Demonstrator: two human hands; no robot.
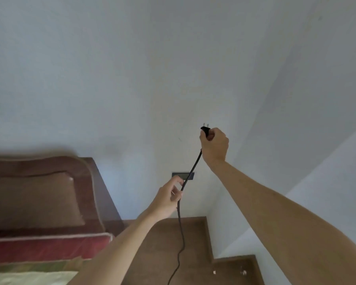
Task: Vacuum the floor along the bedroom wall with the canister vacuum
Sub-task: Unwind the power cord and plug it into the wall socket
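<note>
Presently the right hand (214, 145) is clamped around a black plug (206, 130), with the two prongs pointing to about 12 o'clock, up along the wall (132, 79). The cord (180, 221) leaves this fist and runs down toward 7 o'clock. The left hand (167, 199) pinches it between thumb and fingers, and below that it hangs slack to the floor (162, 254).

The dark wall socket (178, 175) lies at about 7 o'clock from the plug, with the cord crossing in front of it. The left hand is the nearer of the two, just beside the socket's lower left edge.

Judgement: the plug must come down and its long axis swing from upright to face the socket plate.

The vacuum itself is out of view. A bed headboard (39, 192) stands at 9 o'clock. Pale specks (214, 272) lie on the floor by the wall corner. No vacuuming has begun.
</note>
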